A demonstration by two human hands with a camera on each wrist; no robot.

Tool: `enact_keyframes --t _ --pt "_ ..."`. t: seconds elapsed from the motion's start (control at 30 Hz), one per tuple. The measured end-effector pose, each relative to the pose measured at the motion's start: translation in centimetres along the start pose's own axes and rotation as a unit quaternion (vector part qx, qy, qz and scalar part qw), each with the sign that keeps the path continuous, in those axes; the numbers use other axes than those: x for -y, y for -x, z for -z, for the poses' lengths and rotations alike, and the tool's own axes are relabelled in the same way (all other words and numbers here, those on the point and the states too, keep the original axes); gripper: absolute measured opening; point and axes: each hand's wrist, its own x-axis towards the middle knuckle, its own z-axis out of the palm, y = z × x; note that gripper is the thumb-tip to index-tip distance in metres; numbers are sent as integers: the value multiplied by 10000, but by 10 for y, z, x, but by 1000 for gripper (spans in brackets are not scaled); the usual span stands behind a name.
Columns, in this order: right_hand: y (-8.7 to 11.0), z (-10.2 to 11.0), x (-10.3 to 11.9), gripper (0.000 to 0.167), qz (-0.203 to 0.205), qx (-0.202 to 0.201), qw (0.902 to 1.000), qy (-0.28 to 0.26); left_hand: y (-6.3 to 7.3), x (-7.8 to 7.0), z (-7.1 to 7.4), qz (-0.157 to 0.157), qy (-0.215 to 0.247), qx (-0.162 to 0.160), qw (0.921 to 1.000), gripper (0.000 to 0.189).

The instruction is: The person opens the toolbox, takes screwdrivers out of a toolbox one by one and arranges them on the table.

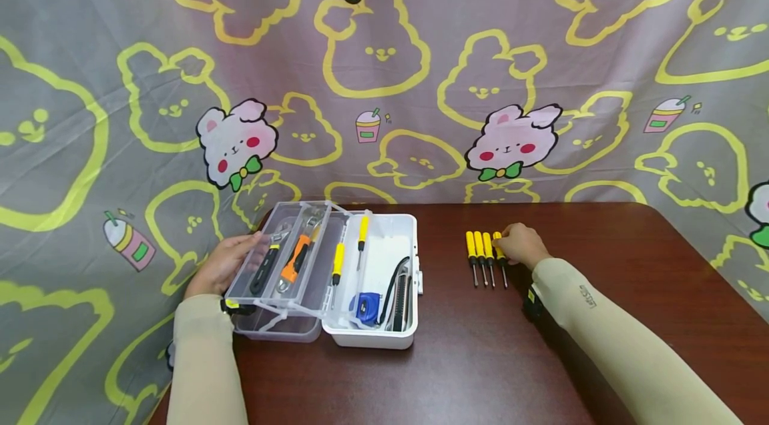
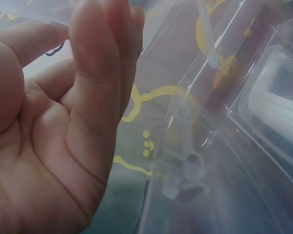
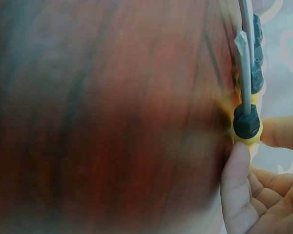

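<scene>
My left hand grips the left edge of the clear upper tray of an open toolbox; in the left wrist view its fingers reach up to clear plastic. On the table to the right, my right hand pinches the yellow handle of a screwdriver between thumb and fingers. Its black collar and metal shaft show in the right wrist view. Three similar yellow-and-black screwdrivers lie side by side just left of it, tips toward me.
The clear tray holds a black-handled wrench and an orange-and-black tool. Two yellow screwdrivers, a blue tape measure and a black-and-silver tool are in the toolbox. A patterned curtain hangs behind the brown table.
</scene>
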Motion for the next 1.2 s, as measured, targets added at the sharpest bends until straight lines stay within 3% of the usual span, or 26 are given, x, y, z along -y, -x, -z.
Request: enact_keyframes --t 0.4,0.8,1.2 --pt "4 2 3 50 6 49 10000 -6 -2 2 0 -13 -21 -31 10000 67" --pt "2 2 -1 44 129 129 9997 -150 -2 3 1 -27 -88 -30 10000 67" --pt "-2 8 5 36 209 -55 9994 -279 -2 2 1 -105 -19 13 9999 61"
